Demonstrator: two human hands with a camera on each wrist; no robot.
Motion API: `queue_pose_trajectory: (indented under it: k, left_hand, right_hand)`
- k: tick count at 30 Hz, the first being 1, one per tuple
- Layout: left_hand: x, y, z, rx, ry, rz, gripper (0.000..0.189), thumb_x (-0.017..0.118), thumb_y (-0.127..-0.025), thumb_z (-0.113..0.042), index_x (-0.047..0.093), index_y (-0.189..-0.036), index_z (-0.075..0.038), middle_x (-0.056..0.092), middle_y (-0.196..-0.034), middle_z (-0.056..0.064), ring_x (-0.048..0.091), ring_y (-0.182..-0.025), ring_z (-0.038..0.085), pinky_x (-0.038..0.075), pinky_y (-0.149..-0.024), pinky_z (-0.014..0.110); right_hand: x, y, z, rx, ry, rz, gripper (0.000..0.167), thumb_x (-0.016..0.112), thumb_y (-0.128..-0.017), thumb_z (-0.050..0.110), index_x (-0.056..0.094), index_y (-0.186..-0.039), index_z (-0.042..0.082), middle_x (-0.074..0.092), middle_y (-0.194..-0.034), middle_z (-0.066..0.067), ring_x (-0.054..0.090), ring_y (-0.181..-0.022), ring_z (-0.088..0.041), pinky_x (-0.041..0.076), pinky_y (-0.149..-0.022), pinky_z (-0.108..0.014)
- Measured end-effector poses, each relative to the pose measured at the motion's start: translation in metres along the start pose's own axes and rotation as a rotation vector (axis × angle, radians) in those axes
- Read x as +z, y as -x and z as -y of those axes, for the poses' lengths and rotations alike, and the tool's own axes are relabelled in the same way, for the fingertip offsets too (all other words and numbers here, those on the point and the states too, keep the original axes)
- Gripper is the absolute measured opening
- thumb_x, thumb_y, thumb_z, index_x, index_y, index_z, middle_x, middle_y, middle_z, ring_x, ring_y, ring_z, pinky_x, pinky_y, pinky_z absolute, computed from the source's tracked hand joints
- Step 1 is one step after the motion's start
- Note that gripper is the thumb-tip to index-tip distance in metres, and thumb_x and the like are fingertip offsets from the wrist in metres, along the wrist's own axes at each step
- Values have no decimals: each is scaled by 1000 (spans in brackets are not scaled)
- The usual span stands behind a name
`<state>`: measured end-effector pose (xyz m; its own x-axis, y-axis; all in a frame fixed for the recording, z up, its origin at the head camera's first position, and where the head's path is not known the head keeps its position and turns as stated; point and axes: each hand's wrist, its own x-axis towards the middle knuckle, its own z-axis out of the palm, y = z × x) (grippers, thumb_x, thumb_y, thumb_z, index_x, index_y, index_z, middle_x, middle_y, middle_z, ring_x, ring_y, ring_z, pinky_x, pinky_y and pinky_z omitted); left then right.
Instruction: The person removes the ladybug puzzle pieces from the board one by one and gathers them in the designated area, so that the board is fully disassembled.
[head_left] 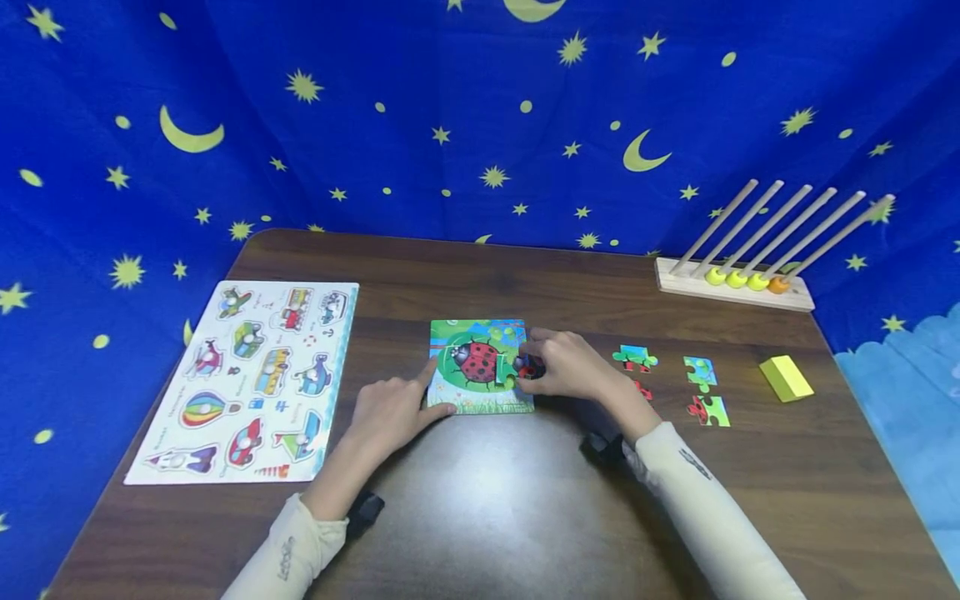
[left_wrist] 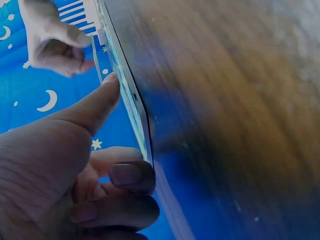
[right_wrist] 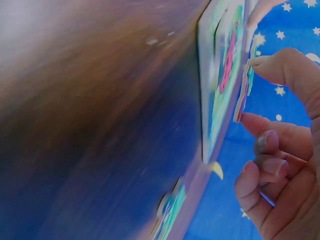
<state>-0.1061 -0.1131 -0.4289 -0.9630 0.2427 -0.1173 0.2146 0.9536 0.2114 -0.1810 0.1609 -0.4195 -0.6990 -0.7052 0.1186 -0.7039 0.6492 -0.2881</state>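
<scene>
Stretching in over the surface of the dark wooden table [head_left: 480, 542], two arms in pale sleeves [head_left: 281, 546] come from the near side, a black strap [head_left: 365, 512] under each wrist. The left hand [head_left: 390, 410] grasps nothing; its index finger lies against the left edge of a ladybug puzzle board [head_left: 472, 329], and its thumb touches the board's near edge. The board lies flat, roughly midway between the surface's left and right edges. The right hand [head_left: 570, 364] grasps a puzzle piece [right_wrist: 243, 97] between thumb and index finger — the piece is at its fingertips, on the hand's left, raised just above the board's right side. Four loose pieces [head_left: 700, 372] lie right of that hand, one partly hidden by it. A yellow block [head_left: 785, 378] rests near the surface's right edge; a white picture board [head_left: 255, 367] of vehicles lies along the left edge. Close to the far right corner stands a wooden peg rack [head_left: 731, 289] with yellow and orange beads. Beyond the far edge hangs a blue cloth [head_left: 420, 158] with yellow stars and moons.
</scene>
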Motion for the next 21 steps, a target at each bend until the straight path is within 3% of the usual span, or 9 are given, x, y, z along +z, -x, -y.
queue_pose_trajectory:
  k: [12,21]
  left_hand:
    - [0,-1,1,-16,18,44,84,63,-88,-63,40,-153,-15,35,-48,-2,29,-47,13,22,-45,29]
    - [1,-3,3,-34,37,73,85,63,-88,-64,37,-154,-18,37,-48,0,29,-46,14,22,-45,29]
  right_hand:
    - [-19,49,-17,103,0,-7,43,81,-77,32,74,-107,2,59,-85,-1,40,-58,-4,33,-50,-21]
    - [-17,75,-24,113,30,22,42,82,-76,32,75,-109,8,53,-78,4,39,-57,-3,29,-47,-19]
